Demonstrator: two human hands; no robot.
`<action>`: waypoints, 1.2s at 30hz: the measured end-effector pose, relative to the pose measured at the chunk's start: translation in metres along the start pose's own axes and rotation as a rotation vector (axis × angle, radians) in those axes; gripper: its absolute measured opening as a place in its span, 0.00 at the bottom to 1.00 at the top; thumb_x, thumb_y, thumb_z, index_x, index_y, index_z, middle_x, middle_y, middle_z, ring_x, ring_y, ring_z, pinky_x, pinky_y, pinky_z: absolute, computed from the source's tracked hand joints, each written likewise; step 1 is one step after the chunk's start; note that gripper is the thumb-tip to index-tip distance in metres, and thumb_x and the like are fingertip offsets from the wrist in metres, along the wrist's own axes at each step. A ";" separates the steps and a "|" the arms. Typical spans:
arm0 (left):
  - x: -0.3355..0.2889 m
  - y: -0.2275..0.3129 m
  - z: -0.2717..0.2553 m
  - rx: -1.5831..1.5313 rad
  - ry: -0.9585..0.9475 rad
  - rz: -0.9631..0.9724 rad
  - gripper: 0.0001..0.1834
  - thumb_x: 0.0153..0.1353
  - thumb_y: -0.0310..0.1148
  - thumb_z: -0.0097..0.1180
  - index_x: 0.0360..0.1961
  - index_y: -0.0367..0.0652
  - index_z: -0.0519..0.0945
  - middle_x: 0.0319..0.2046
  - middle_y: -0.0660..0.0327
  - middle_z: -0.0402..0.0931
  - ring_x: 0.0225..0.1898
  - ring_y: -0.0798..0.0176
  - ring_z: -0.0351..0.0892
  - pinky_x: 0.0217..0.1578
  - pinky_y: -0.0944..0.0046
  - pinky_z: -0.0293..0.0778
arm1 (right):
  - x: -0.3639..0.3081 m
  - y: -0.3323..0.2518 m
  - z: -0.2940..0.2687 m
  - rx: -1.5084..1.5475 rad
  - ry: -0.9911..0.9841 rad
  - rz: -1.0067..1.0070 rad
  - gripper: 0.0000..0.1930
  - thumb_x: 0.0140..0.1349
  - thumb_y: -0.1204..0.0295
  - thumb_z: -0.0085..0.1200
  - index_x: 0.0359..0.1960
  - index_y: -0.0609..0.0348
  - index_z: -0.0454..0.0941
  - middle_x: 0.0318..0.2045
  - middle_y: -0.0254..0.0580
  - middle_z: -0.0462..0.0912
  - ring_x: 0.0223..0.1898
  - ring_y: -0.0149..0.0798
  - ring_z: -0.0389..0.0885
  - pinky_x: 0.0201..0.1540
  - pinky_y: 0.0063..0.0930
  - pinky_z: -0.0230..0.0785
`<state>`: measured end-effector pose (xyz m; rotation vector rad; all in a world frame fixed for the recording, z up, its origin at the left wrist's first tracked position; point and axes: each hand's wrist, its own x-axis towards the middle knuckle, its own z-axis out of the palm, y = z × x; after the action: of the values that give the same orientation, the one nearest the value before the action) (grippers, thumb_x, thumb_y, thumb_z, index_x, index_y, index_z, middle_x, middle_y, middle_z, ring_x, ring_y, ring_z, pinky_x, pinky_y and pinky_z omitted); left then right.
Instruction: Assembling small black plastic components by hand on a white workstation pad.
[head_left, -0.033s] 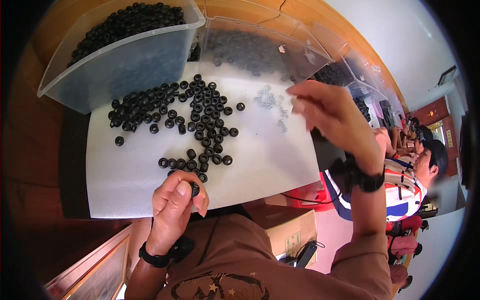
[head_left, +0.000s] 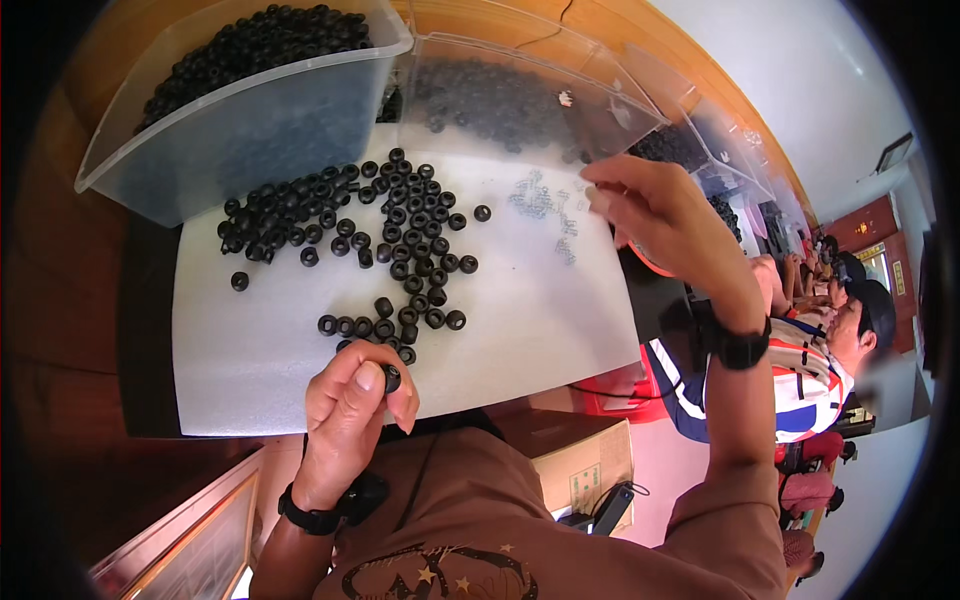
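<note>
Beyond the left hand (head_left: 352,408), farthest left, stands a clear plastic bin (head_left: 240,120) heaped with black rings; its near wall rises at the far edge of a white foam sheet (head_left: 250,370) that covers the dark table (head_left: 70,300). A loose pile of black rubber rings (head_left: 385,225) lies scattered on the sheet between that bin and the left hand, with a short row of rings just beyond the fingertips and one stray ring (head_left: 239,281) lying apart to the left. The left hand is curled nearly closed, thumb and forefinger pinched on a single black ring (head_left: 392,378) held just above the near edge of the sheet; a black wristband sits on that wrist.

Between the two hands, nearer the right one, a small cluster of clear, pale parts (head_left: 545,205) rests on the sheet; their exact shape is too faint to tell. A second clear bin (head_left: 520,100) tilts behind them.

The right hand (head_left: 655,215) hovers over the right edge of the sheet, fingers drawn together and pointing at the clear parts; whether they grip one cannot be told. A black watch (head_left: 738,350) circles that wrist. Beyond and right of this hand sit further bins and another seated person in a striped shirt (head_left: 800,390). A cardboard box (head_left: 585,470) lies below the table edge.
</note>
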<state>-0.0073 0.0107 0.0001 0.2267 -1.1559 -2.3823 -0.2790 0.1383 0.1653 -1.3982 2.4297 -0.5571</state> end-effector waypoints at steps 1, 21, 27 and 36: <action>-0.001 0.001 0.000 0.005 -0.001 -0.012 0.21 0.76 0.47 0.47 0.38 0.36 0.72 0.25 0.59 0.69 0.22 0.64 0.69 0.24 0.67 0.68 | 0.008 0.020 0.000 -0.152 0.021 -0.075 0.13 0.66 0.74 0.57 0.48 0.69 0.80 0.33 0.45 0.84 0.30 0.34 0.83 0.34 0.29 0.74; -0.001 -0.001 -0.012 -0.009 -0.098 -0.025 0.20 0.77 0.44 0.47 0.43 0.34 0.75 0.26 0.61 0.72 0.28 0.68 0.72 0.33 0.66 0.72 | 0.070 0.049 0.056 -0.432 -0.033 -0.267 0.10 0.63 0.77 0.51 0.44 0.63 0.81 0.34 0.56 0.83 0.37 0.58 0.82 0.42 0.44 0.74; -0.001 0.003 -0.009 -0.058 -0.051 -0.026 0.21 0.77 0.46 0.46 0.41 0.35 0.73 0.26 0.58 0.70 0.26 0.64 0.70 0.29 0.65 0.70 | 0.061 0.033 0.080 -0.222 -0.050 -0.395 0.17 0.63 0.78 0.53 0.53 0.60 0.78 0.40 0.52 0.82 0.40 0.57 0.81 0.43 0.42 0.74; -0.003 0.001 -0.012 -0.063 -0.055 -0.023 0.20 0.77 0.45 0.45 0.42 0.34 0.72 0.28 0.58 0.70 0.27 0.64 0.71 0.31 0.65 0.70 | 0.057 -0.025 0.100 -0.438 -0.154 -0.424 0.18 0.65 0.72 0.57 0.57 0.54 0.75 0.42 0.48 0.78 0.38 0.55 0.82 0.41 0.46 0.75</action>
<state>-0.0001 0.0037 -0.0066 0.1545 -1.1066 -2.4546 -0.2456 0.0591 0.0854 -2.0702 2.2182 0.0153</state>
